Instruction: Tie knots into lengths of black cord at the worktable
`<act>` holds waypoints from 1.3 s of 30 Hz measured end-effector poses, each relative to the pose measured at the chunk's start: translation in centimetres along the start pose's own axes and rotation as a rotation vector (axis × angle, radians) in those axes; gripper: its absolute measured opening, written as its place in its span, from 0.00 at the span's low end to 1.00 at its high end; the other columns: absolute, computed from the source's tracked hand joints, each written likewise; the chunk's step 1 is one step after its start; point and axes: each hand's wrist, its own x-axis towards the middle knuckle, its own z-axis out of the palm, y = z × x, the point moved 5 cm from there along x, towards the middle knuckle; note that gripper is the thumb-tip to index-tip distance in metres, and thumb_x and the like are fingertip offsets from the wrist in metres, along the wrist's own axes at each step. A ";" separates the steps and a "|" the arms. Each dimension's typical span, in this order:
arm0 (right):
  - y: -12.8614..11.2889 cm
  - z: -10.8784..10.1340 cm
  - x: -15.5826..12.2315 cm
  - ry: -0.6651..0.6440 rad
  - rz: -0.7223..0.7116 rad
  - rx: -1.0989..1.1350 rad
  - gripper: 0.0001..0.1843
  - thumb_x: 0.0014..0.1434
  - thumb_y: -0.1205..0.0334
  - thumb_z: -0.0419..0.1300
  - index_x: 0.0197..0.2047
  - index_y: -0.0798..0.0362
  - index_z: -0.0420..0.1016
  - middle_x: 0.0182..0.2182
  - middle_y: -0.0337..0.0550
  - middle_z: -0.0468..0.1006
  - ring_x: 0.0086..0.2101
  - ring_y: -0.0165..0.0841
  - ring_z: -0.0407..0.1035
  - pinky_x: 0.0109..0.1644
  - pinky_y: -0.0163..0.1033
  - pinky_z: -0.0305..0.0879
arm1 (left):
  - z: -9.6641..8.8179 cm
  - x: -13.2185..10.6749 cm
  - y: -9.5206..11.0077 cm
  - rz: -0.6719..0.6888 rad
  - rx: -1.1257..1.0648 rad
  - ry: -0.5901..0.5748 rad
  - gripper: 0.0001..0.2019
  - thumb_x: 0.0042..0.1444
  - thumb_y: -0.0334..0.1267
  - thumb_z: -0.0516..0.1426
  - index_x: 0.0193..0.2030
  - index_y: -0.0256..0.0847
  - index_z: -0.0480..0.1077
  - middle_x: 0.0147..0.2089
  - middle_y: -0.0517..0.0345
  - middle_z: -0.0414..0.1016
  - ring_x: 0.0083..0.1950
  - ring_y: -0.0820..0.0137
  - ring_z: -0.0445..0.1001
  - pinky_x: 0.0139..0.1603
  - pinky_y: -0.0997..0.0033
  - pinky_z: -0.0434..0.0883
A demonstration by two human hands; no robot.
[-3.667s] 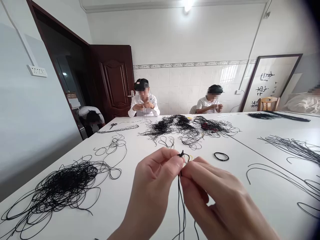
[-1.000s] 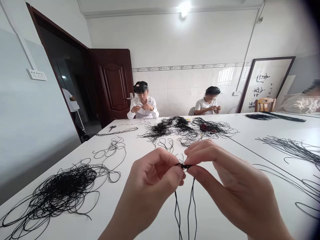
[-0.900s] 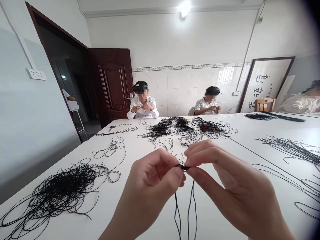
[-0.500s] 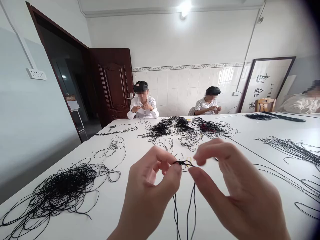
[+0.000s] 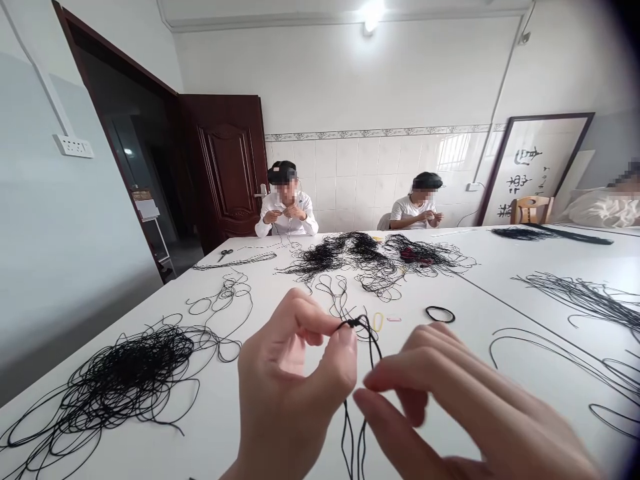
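A short knot sits in the thin black cord [image 5: 354, 323], just beyond the fingertips of my left hand [image 5: 295, 380]. That hand pinches the cord between thumb and forefinger, with the other fingers curled. From the knot, two strands curve down to my right hand [image 5: 440, 393], whose thumb and forefinger close loosely around them. A small gap shows between those two fingertips. Below both hands, several strands hang down toward the table's near side. The strands are partly hidden behind my fingers.
A big tangle of black cord [image 5: 130, 367] lies on the white table [image 5: 210, 427] at left. More cord heaps [image 5: 360, 253], a black ring [image 5: 440, 314], a yellow band [image 5: 378, 322] and scissors [image 5: 225, 254] lie farther off. Two people [image 5: 287, 207] sit opposite; another is at far right.
My right hand has moved down and away from the knot, along the strands. My left hand has shifted slightly left with the knot. The black ring now shows fully.
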 end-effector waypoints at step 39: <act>1.9 -0.8 0.5 -0.115 0.050 0.060 0.03 0.65 0.62 0.57 0.38 0.47 0.68 0.30 0.39 0.72 0.28 0.28 0.70 0.25 0.28 0.69 | 1.2 -0.3 0.1 0.028 0.001 -0.114 0.10 0.55 0.26 0.57 0.28 0.45 0.69 0.27 0.66 0.65 0.31 0.74 0.66 0.31 0.75 0.65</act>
